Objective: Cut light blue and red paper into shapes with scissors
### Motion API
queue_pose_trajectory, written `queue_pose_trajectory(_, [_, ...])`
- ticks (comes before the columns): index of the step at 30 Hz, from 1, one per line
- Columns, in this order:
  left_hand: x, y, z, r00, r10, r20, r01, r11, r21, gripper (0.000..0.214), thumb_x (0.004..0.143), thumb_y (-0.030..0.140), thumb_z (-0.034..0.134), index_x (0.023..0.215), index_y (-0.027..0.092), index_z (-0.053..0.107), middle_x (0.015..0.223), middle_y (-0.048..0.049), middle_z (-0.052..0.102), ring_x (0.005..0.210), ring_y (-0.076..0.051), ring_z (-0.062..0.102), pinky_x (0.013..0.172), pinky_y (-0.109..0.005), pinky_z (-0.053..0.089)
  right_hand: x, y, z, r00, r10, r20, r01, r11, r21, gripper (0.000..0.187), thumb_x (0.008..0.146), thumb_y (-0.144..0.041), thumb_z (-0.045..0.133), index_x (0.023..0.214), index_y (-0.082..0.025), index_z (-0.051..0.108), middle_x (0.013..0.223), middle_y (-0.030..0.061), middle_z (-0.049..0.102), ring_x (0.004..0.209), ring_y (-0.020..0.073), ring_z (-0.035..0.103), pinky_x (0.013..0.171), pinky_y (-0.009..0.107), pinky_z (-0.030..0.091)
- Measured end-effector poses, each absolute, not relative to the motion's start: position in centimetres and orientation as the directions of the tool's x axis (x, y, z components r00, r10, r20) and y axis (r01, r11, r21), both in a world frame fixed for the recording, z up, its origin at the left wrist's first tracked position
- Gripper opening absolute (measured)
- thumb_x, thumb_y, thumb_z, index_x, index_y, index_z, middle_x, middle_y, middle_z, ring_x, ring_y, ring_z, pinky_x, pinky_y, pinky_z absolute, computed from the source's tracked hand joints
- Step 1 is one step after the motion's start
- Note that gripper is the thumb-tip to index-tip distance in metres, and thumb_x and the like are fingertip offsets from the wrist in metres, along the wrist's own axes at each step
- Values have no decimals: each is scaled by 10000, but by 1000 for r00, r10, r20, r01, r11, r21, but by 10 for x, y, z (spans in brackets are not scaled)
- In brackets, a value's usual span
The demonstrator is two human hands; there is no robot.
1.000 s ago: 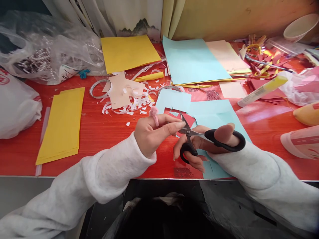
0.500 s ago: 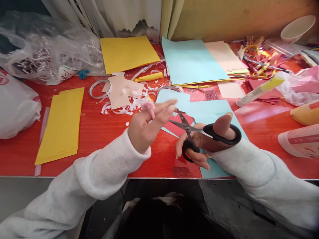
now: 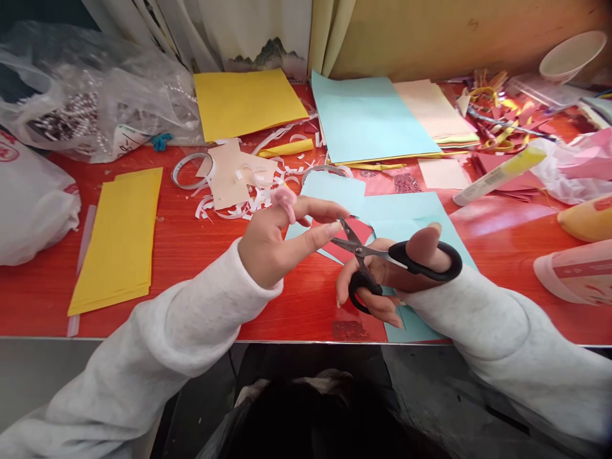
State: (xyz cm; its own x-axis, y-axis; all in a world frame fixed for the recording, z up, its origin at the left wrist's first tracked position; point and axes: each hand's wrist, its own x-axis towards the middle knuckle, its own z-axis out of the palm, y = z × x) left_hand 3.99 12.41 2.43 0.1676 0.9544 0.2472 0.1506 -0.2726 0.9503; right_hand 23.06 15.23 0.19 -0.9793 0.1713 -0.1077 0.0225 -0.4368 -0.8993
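My right hand (image 3: 382,274) holds a pair of scissors (image 3: 359,251) with black handles, thumb in one loop and fingers in the other. Their blades are spread and point up and to the left. My left hand (image 3: 284,245) is at the blade tips, its thumb and index finger stretched out and apart; a pink fuzzy band (image 3: 283,199) sits on it. I cannot tell whether the fingertips touch the blades. Beneath the hands lie a red piece of paper (image 3: 342,238) and light blue paper (image 3: 408,205).
Yellow strips (image 3: 117,242) lie at left beside a white plastic bag (image 3: 33,197). Paper scraps (image 3: 261,194) and a tape roll (image 3: 184,172) are in the middle. Behind are a yellow sheet (image 3: 248,105) and blue sheets (image 3: 373,118). A glue stick (image 3: 500,175) lies at right.
My left thumb and index finger have parted, and the thumb has dropped toward the blade tips. The scissors have barely moved in my right hand.
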Motion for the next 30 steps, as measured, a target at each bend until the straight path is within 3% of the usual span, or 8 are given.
queue_pose_trajectory(5, [39,126,22,165,964,208,123,-230,965,97,706,254,649,785,233,702,809,-20,686,856,-195,596,789,-335,464,231,151,5,-976,175,-131,41,-441,-896,781,627,-808,370,866,-101,600,471,-38,445,373,102,464,358,217,308])
queue_pose_trajectory(13, [41,127,25,95,973,213,5,-214,977,91,691,202,651,772,217,689,809,-19,667,850,-182,599,794,-331,447,230,152,0,-980,196,-36,-42,-377,-925,806,684,-795,272,914,-82,570,515,-25,452,413,94,484,335,185,265])
queue_pose_trajectory(16, [33,135,27,-49,971,235,-142,-240,960,129,729,210,600,833,193,675,847,-19,634,830,-146,584,768,-289,441,230,151,-1,-958,286,-31,-84,-382,-921,757,663,-790,345,906,-106,560,529,-27,463,397,87,466,316,180,262])
queue_pose_trajectory(19, [27,141,28,-136,979,151,-217,-178,960,129,749,248,582,825,184,662,764,-15,590,776,-139,561,696,-276,430,233,149,2,-875,471,-112,-74,-360,-930,577,711,-684,456,831,-129,557,448,-64,395,312,58,366,299,180,243])
queue_pose_trajectory(22, [27,143,26,-153,981,121,-182,-148,972,121,758,222,545,793,194,658,733,-17,575,783,-158,564,715,-311,427,234,148,2,-783,617,-78,-102,-251,-963,461,714,-592,547,798,-139,555,412,-77,366,288,49,312,298,187,232])
queue_pose_trajectory(26, [32,141,22,-128,984,126,-134,-143,981,119,743,238,546,779,198,652,776,-24,586,801,-166,563,755,-338,417,230,149,-2,-754,657,23,-130,-116,-985,556,712,-664,470,884,-141,549,550,-12,491,432,105,484,344,205,291])
queue_pose_trajectory(28, [32,141,21,-129,983,131,-142,-149,979,118,736,243,549,771,206,656,784,-17,592,786,-155,555,747,-328,414,228,147,-1,-735,678,28,-45,-7,-999,523,763,-637,418,877,-145,552,536,-6,503,438,115,492,373,223,321])
queue_pose_trajectory(30, [31,141,21,-135,982,135,-150,-155,976,116,734,239,551,760,213,661,773,-10,598,775,-148,550,735,-320,411,229,145,3,-629,773,82,149,224,-963,438,757,-585,493,820,-159,568,463,-31,463,393,99,436,418,243,346])
